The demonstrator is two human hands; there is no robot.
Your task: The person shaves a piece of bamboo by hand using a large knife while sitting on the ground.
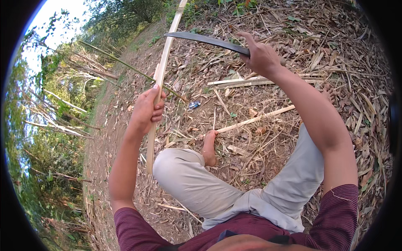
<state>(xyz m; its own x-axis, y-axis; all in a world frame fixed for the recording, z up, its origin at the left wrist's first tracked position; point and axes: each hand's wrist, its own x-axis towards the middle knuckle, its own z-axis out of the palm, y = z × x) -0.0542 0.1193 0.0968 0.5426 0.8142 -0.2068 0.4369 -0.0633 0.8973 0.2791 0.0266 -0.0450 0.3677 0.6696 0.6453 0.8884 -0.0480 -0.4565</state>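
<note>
My left hand [147, 109] is closed around a long pale strip of split bamboo [169, 52], which stands slanted with its upper end past the top edge of the view. Its lower end comes down beside my left knee. The handle of a machete [205, 39] is in my right hand [263, 59], index finger stretched out and the other fingers wrapped round. The dark, slightly curved blade points left, and its tip crosses in front of the strip above my left hand. I cannot tell whether blade and strip touch.
Several split bamboo pieces [247, 83] lie on the leaf-strewn ground beyond my feet. A pale stick [255, 119] runs from beside my bare left foot [209, 149]. A thin green pole [125, 65] slants behind the strip. A small blue wrapper [194, 105] lies nearby.
</note>
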